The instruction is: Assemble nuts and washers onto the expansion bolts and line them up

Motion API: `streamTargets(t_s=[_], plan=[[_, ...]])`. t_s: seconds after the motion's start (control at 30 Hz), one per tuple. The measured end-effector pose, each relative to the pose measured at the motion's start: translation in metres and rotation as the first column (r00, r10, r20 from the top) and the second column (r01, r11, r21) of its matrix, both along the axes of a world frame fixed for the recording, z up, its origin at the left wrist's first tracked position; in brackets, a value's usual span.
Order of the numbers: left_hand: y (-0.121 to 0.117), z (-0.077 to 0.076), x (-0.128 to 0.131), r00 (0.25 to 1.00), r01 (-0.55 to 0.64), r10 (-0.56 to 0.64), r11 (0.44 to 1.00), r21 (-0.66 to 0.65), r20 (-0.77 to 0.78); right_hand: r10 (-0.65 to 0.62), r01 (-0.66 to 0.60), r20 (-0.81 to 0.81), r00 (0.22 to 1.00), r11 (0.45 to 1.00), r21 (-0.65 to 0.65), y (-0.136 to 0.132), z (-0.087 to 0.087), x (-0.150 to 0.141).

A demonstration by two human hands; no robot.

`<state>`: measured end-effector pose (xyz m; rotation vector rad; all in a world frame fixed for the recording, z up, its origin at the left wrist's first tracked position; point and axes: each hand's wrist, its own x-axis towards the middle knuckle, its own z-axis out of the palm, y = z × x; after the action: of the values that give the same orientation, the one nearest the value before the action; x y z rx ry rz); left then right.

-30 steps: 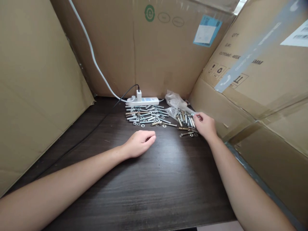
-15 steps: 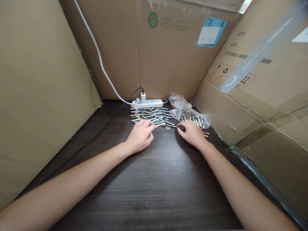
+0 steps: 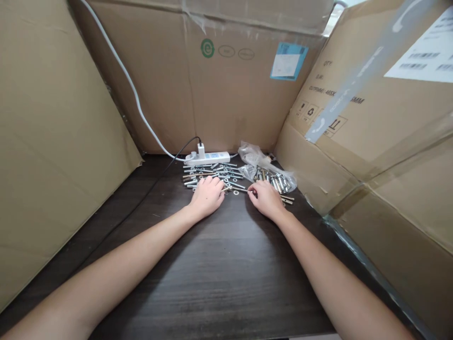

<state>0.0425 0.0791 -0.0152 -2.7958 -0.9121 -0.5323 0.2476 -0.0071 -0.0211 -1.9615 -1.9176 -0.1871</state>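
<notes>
My left hand [image 3: 208, 196] rests at the near edge of a spread of bolts [image 3: 193, 176], its fingers closed on a brass-coloured bolt [image 3: 227, 188]. Facing it, my right hand [image 3: 265, 198] is closed around a screwdriver [image 3: 244, 190]; the thin shaft points left toward that bolt, while the palm hides the handle. Whether the tip touches the bolt is too small to tell. A flat washer [image 3: 236, 192] lies on the table between the hands. Silvery bolts and several small washers lie beyond my left fingers.
A white power strip [image 3: 208, 157] with a plugged-in charger stands behind the bolts. A clear plastic bag [image 3: 253, 153] with more bolts [image 3: 279, 182] lies behind my right hand. Cardboard boxes [image 3: 233, 104] wall the dark table [image 3: 226, 264] on three sides. A black cable [image 3: 141, 200] crosses the left.
The camera view has shifted, so everything sits further left in the picture. Both hands keep their places by the bolts; the red on the screwdriver's handle no longer shows.
</notes>
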Motion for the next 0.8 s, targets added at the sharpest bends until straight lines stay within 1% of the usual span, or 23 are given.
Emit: streamTargets(t_s=[0.2, 0.37, 0.47, 0.67, 0.8], plan=[[0.0006, -0.0016, -0.0028, 1.000, 0.012, -0.012, 1.000, -0.004, -0.012, -0.003, 0.003, -0.060, 0.998, 1.000, -0.011, -0.0011, 0.0026, -0.0005], [0.0044, -0.0057, -0.0052, 1.000, 0.021, -0.021, 1.000, -0.016, 0.012, 0.054, -0.053, -0.071, 0.996, 0.999, 0.005, -0.0025, 0.0035, 0.0007], [0.0059, -0.0061, -0.0066, 0.998, 0.043, -0.042, 0.998, -0.038, 0.037, 0.088, -0.084, -0.109, 0.990, 0.996, 0.037, -0.0028, 0.0026, 0.0011], [0.0044, -0.0013, -0.0066, 0.970, 0.131, -0.110, 0.988, -0.084, 0.218, 0.195, -0.170, -0.227, 0.954, 0.977, 0.127, -0.0064, 0.0039, -0.0037], [0.0062, -0.0018, -0.0071, 0.942, 0.140, -0.096, 0.983, -0.118, 0.320, 0.185, -0.139, -0.268, 0.945, 0.974, 0.181, -0.0080, 0.0045, -0.0013]])
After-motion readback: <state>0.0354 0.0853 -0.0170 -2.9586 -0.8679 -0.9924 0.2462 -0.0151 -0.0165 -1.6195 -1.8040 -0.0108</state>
